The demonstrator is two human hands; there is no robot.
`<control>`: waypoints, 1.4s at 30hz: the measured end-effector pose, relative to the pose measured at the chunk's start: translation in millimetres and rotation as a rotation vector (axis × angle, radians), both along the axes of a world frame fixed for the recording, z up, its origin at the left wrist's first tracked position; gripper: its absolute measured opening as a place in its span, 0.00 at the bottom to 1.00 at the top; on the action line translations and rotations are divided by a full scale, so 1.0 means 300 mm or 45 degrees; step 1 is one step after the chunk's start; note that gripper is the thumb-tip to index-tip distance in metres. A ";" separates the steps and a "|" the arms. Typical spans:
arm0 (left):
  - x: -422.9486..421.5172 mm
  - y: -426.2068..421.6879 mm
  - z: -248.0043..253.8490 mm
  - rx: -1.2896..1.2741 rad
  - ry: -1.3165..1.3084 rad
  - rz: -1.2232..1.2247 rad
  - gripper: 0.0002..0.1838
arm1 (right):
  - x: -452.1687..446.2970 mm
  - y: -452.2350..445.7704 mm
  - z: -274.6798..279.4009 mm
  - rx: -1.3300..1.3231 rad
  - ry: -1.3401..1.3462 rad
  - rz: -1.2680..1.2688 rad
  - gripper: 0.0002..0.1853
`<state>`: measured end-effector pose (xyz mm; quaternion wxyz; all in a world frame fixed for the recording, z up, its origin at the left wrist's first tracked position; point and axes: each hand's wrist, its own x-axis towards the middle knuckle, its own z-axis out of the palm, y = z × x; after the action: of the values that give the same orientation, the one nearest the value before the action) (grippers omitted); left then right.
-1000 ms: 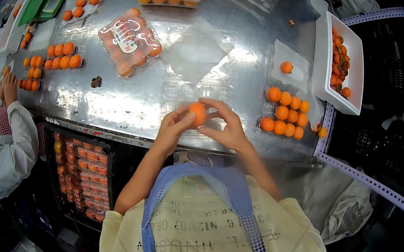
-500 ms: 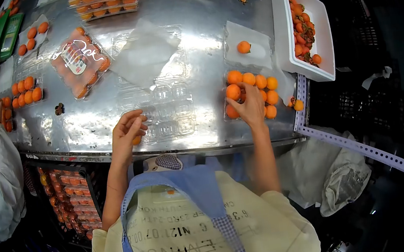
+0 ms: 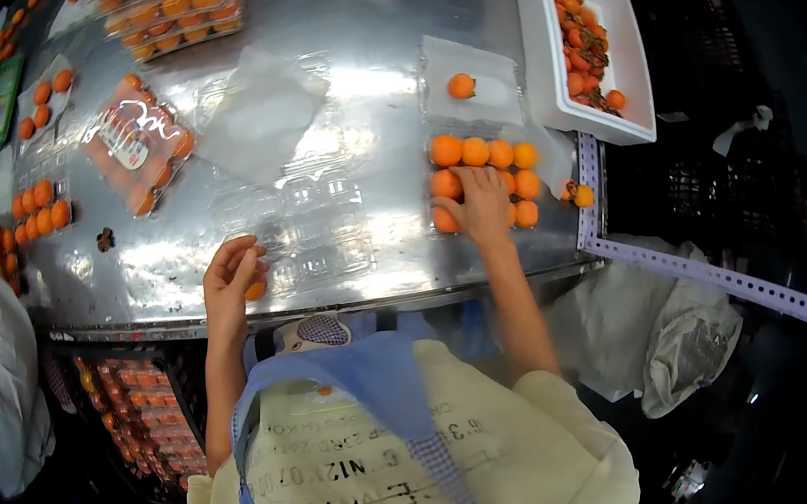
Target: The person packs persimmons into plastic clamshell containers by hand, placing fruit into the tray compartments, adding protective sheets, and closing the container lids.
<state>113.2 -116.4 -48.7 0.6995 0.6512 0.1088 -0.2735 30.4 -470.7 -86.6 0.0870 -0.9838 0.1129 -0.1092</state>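
Near right, rows of round orange fruits (image 3: 500, 154) are part-covered by the right hand (image 3: 481, 204), grip hidden; near left, a lone fruit (image 3: 254, 291) is half-hidden by the left hand (image 3: 233, 271), fingers curled, hold unclear

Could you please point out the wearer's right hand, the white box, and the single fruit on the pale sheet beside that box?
Right hand (image 3: 485, 204): head view, back of the hand.
White box (image 3: 544, 63): head view, its left wall.
Single fruit (image 3: 461, 86): head view, middle of its visible side.
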 end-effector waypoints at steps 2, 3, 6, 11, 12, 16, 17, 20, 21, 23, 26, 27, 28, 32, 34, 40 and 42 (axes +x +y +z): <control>-0.002 -0.006 -0.004 0.025 -0.009 -0.013 0.12 | -0.004 0.000 -0.008 0.058 -0.016 -0.036 0.25; -0.003 -0.009 -0.016 0.027 -0.006 -0.022 0.12 | -0.004 0.004 -0.007 0.089 -0.025 -0.049 0.25; -0.010 -0.030 -0.029 0.029 0.009 -0.068 0.12 | -0.015 0.016 0.029 0.179 -0.047 -0.131 0.26; -0.022 -0.110 -0.051 -0.058 0.031 -0.180 0.13 | -0.121 -0.146 0.039 0.372 -0.462 -0.403 0.17; -0.024 -0.142 -0.047 -0.074 0.027 -0.225 0.13 | -0.169 -0.218 0.014 0.409 -0.490 -0.508 0.14; -0.029 -0.323 -0.069 -0.154 0.004 -0.470 0.13 | -0.301 -0.401 -0.108 0.601 -0.286 -0.915 0.13; -0.027 -0.371 -0.084 -0.143 -0.002 -0.545 0.13 | -0.324 -0.435 -0.147 0.666 -0.190 -0.969 0.14; 0.006 -0.498 -0.140 -0.018 -0.132 -0.746 0.16 | -0.304 -0.385 -0.106 0.759 -0.225 -0.839 0.15; 0.028 -0.535 -0.157 0.040 -0.195 -0.806 0.16 | -0.303 -0.380 -0.098 0.804 -0.205 -0.838 0.15; 0.089 -0.603 -0.185 0.210 -0.341 -0.832 0.18 | -0.309 -0.370 -0.081 0.893 -0.167 -0.833 0.16; 0.190 -0.709 -0.203 0.439 -0.565 -0.791 0.20 | -0.310 -0.316 -0.050 1.002 -0.096 -0.802 0.16; 0.223 -0.746 -0.207 0.509 -0.639 -0.767 0.21 | -0.307 -0.300 -0.033 1.010 0.050 -0.842 0.15; 0.255 -0.784 -0.212 0.508 -0.695 -0.714 0.23 | -0.290 -0.299 -0.010 0.935 0.180 -0.796 0.15; 0.438 -0.963 -0.261 0.775 -0.835 -0.704 0.33 | -0.109 -0.324 0.079 0.722 -0.051 -0.573 0.17; 0.489 -1.031 -0.275 0.834 -0.831 -0.716 0.35 | 0.044 -0.348 0.089 0.818 -0.157 -0.449 0.21; 0.603 -1.128 -0.332 0.875 -0.713 -0.753 0.32 | 0.411 -0.386 -0.044 0.556 0.022 -0.124 0.27; 0.624 -1.136 -0.336 0.870 -0.704 -0.756 0.31 | 0.439 -0.390 -0.081 0.583 0.010 -0.059 0.26</control>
<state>300.5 -457.2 -149.6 0.3425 0.8926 -0.1858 -0.2269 162.0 -587.8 -110.7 0.3051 -0.9359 0.1576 -0.0788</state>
